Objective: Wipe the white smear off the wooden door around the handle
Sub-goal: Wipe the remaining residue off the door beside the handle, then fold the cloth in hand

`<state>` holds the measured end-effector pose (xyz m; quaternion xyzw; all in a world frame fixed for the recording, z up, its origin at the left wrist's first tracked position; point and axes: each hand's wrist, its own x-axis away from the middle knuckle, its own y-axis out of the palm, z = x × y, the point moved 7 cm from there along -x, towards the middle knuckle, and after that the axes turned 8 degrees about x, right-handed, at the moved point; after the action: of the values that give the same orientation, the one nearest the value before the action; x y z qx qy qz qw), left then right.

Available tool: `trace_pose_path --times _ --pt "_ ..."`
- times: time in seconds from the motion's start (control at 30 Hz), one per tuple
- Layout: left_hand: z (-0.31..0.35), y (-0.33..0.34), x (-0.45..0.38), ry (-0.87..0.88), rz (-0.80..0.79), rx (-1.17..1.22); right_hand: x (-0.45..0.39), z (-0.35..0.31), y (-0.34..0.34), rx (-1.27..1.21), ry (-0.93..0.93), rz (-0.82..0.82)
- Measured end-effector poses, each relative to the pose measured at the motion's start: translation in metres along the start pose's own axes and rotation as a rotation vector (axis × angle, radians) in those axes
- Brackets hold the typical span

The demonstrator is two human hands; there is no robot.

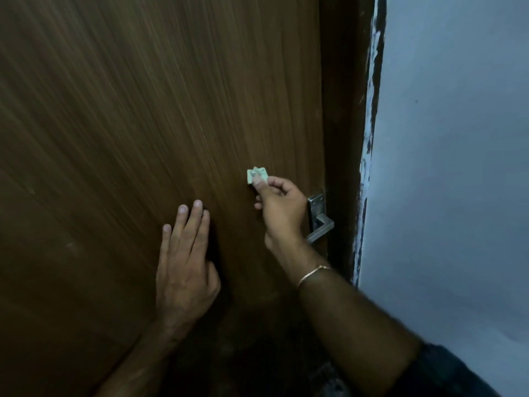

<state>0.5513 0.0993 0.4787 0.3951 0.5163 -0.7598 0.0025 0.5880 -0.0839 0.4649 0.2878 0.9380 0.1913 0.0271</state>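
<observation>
Pinching a small crumpled pale-green wipe (pixel 257 175) against the brown wooden door (pixel 143 110), just up-left of the silver metal lever handle (pixel 320 222), the right hand (pixel 282 209) looks mid-wipe. The left hand (pixel 186 253) presses flat, fingers straight. No white smear shows; probably nearly finished.

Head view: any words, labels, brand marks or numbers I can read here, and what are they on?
None can be read.
Small pale wipe, pinched in the right hand against the wooden door: grey marks, too blurred to tell if print.
Metal handle plate: no stamp or brand legible.
Left hand flat on the door, wall, bracelet: no text.
</observation>
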Motion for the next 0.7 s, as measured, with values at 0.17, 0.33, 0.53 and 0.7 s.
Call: trace_pose_path --times 0.17,0.33,0.53,0.7 --pt "0.011 -0.005 0.0 -0.219 0.145 0.481 0.035 0.007 -0.019 -0.091 0.239 -0.489" --pt "0.042 0.031 -0.014 -0.67 -0.067 1.312 0.046 -0.019 -0.04 0.171 0.058 -0.471" --pt "0.066 0.031 -0.022 -0.732 -0.038 1.524 0.05 -0.054 -0.075 0.387 -0.071 -0.387" --pt "0.095 0.036 -0.021 -0.803 -0.094 1.687 0.059 -0.048 -0.09 0.061 0.169 -0.445"
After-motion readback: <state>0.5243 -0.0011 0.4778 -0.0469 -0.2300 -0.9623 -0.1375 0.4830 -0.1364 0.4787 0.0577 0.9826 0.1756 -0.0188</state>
